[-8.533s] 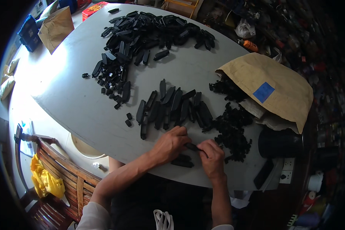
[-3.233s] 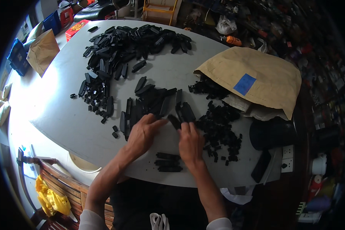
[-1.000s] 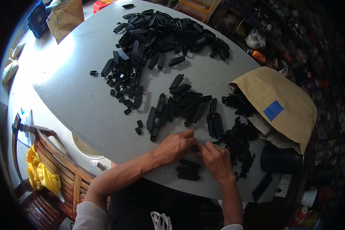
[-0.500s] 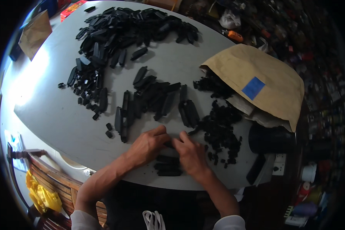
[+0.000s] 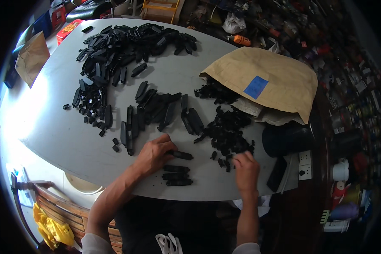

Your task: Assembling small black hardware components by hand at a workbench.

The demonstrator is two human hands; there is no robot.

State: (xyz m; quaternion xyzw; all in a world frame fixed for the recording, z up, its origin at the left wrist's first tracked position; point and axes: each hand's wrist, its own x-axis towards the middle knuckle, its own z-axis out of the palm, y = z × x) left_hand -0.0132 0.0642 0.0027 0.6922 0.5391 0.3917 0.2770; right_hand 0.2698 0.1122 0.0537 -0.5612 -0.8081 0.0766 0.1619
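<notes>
Your left hand (image 5: pixel 155 155) is near the middle of the worktop (image 5: pixel 67 137), its fingers pinching the left end of a long black case (image 5: pixel 182 155). The case's free end points right, over a bare patch. Just nearer to you, three more black cases (image 5: pixel 179 183) lie side by side in a short stack of rows, their long sides running left to right.

Your right hand (image 5: pixel 247 171) is well apart from the left, at the near edge of a heap of small black pieces (image 5: pixel 227 132). Its fingers are bent inward and slightly blurred, so you cannot tell whether they pinch a piece.

Beyond your left hand sits a loose cluster of black cases (image 5: pixel 156 108), several leaning on one another. Two small black blocks (image 5: pixel 115 145) lie to its left, and a scatter of similar blocks (image 5: pixel 91 103) is farther off on the left, running into a large far pile of black cases (image 5: pixel 135 40).

On the right, a brown paper bag (image 5: pixel 283 78) with a blue patch (image 5: pixel 256 87) lies on its side, its mouth toward the small pieces. A dark cylinder (image 5: pixel 285 140) is just nearer than the bag.
</notes>
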